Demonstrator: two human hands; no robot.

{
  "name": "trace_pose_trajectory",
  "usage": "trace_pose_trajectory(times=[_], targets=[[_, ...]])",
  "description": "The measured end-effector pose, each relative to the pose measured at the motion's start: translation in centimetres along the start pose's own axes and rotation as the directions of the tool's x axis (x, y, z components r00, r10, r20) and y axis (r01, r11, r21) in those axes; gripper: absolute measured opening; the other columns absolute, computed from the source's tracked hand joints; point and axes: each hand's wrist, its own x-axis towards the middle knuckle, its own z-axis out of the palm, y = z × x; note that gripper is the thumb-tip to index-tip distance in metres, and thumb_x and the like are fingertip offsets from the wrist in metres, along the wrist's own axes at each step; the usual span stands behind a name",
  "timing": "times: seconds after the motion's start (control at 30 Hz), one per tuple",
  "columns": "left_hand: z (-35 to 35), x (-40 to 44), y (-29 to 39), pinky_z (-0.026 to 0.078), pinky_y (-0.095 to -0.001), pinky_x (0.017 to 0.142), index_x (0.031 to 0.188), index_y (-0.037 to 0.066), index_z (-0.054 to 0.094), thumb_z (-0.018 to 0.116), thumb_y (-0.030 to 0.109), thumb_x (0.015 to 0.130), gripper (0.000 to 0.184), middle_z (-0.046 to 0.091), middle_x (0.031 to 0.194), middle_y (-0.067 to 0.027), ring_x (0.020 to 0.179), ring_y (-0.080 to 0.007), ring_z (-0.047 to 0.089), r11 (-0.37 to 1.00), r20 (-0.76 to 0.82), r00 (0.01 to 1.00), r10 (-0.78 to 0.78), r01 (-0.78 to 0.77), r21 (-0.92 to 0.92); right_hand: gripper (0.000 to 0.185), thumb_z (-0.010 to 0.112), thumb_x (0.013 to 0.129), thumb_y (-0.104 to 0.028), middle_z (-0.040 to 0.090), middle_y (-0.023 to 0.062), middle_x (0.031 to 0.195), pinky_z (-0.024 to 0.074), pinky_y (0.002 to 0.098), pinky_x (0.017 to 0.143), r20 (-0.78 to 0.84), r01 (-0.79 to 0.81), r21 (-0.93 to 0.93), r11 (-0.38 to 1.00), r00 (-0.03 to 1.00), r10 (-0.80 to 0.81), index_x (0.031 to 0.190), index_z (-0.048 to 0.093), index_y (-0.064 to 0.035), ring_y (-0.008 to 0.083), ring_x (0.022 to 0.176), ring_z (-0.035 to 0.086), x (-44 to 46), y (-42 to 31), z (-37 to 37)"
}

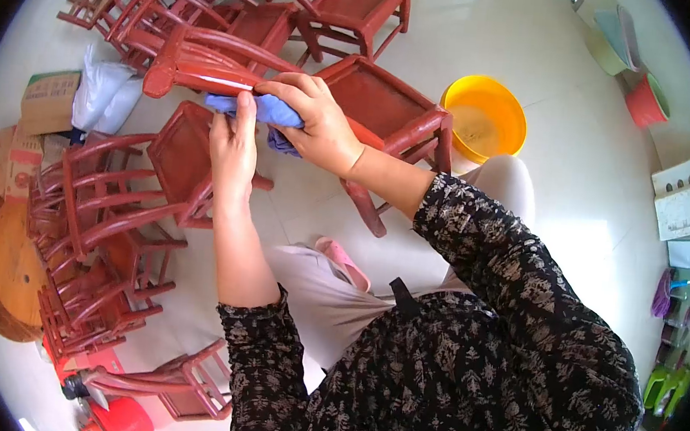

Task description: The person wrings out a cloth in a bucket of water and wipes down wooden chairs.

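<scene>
Both my hands are at the top rail of a red wooden chair [379, 104] that stands right in front of me. A blue cloth [276, 111] is bunched against the underside of the rail. My right hand [316, 123] is closed on the cloth, its fingers bent over the rail. To its left, my left hand [234, 152] pinches the cloth's other end beside the rail, thumb up. Part of the cloth hangs below my right hand. My hands hide part of the chair's backrest.
A yellow bucket [485, 117] stands right of the chair. More red chairs [182, 156] crowd the left and top. A round wooden tub [8, 268], cardboard boxes [50, 99] and a white plastic bag [103, 96] lie far left. A pink slipper [342, 264] is near my leg.
</scene>
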Motion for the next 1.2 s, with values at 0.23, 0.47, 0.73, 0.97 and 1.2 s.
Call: trace_pose_trajectory(times=[0.23,0.47,0.73,0.97,1.2], targets=[[4.2,0.0,-3.2,0.029,-0.0400,0.103,0.132,0.003,0.026,0.037,0.075,0.073,0.093,0.036,0.130,-0.0103,0.123,-0.0236,0.034,0.714,-0.074,0.982,-0.173,0.074,-0.696,0.045,0.067,0.068,-0.005,0.053,0.0136,0.111,0.0364,0.0394,0.094,-0.054,0.050,0.112,0.993,0.998,-0.044,0.111,0.052,-0.0040,0.0322,0.108,0.046,0.6,0.7,0.9],[5.6,0.5,-2.6,0.031,-0.0410,0.102,0.130,0.005,0.030,0.040,0.069,0.079,0.083,0.041,0.128,-0.0107,0.119,-0.0241,0.040,0.710,-0.222,0.975,0.010,-0.164,-0.685,0.033,0.063,0.077,-0.004,0.061,0.0110,0.095,0.0474,0.0305,0.077,-0.076,-0.333,0.420,0.844,0.914,0.399,0.108,0.053,-0.0007,0.0189,0.086,0.059,1.5,1.2,0.9],[5.0,4.7,-6.4,0.042,-0.0515,0.087,0.137,0.022,0.008,0.052,0.054,0.082,0.078,0.046,0.119,-0.0120,0.109,-0.0305,0.048,0.645,-0.162,0.983,-0.085,-0.070,-0.761,0.034,0.058,0.077,-0.001,0.061,0.0089,0.091,0.0494,0.0317,0.070,-0.176,-0.503,0.672,0.543,0.604,0.777,0.110,0.051,-0.0006,0.0176,0.081,0.059,-1.1,8.3,-10.8],[6.8,5.2,-8.9,0.043,-0.0418,0.087,0.130,0.013,0.020,0.055,0.042,0.086,0.063,0.051,0.105,-0.0090,0.095,-0.0222,0.055,0.670,-0.086,0.973,-0.213,0.082,-0.738,0.044,0.054,0.072,0.000,0.057,0.0109,0.110,0.0489,0.0351,0.078,0.089,-0.314,-0.500,0.807,0.908,0.409,0.115,0.047,-0.0080,0.0309,0.093,0.058,-8.7,11.1,-13.2],[8.4,5.1,-9.6,0.038,-0.0458,0.090,0.116,0.014,0.033,0.054,0.019,0.090,0.034,0.052,0.099,-0.0078,0.097,-0.0234,0.053,0.660,-0.038,0.953,-0.302,0.180,-0.730,0.047,0.050,0.071,0.002,0.041,0.0124,0.131,0.0493,0.0384,0.078,0.205,-0.258,-0.606,0.753,0.863,0.461,0.117,0.043,-0.0007,0.0306,0.099,0.056,-10.4,11.8,-7.8]])
